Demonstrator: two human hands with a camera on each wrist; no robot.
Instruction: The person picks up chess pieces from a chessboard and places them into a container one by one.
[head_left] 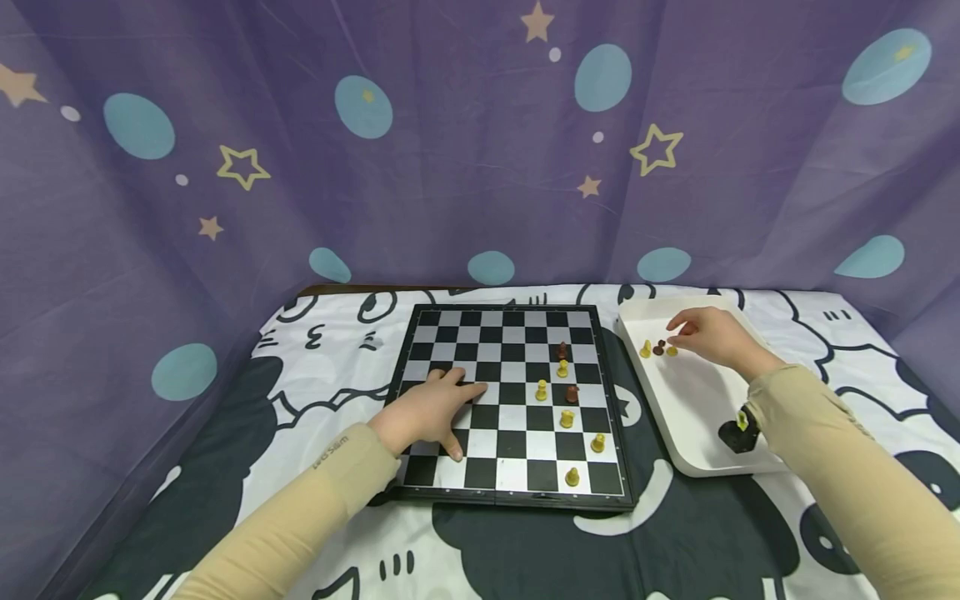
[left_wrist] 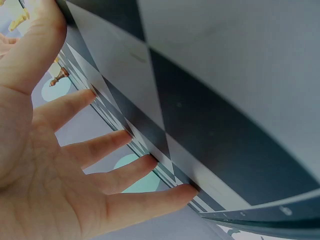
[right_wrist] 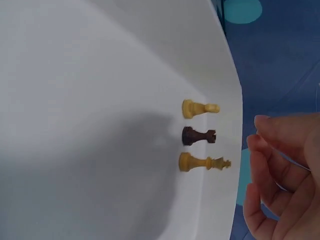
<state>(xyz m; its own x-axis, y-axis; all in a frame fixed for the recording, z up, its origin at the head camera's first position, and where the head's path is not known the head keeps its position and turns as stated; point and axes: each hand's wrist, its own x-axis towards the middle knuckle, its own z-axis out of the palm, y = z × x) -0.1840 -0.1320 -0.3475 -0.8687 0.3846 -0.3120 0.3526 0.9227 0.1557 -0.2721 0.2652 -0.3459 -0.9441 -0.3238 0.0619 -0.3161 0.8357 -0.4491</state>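
Observation:
My left hand point(head_left: 431, 408) lies with spread fingers on the left part of a black-and-white chessboard point(head_left: 512, 418). In the left wrist view its fingertips point(left_wrist: 190, 191) touch the squares. My right hand point(head_left: 712, 336) hovers over a white tray point(head_left: 697, 417), thumb and forefinger close together and nothing visible between them. Three chess pieces stand in the tray: a yellow piece point(right_wrist: 200, 108), a dark rook point(right_wrist: 198, 135) and a yellow king point(right_wrist: 202, 162). The king is nearest to my right fingers.
Several yellow pieces point(head_left: 567, 418) and two dark pieces point(head_left: 572, 393) stand on the board's right side. The tray is right of the board, on a patterned cloth point(head_left: 517, 554). A purple curtain point(head_left: 465, 183) hangs behind. A black device point(head_left: 738, 433) sits at my right wrist.

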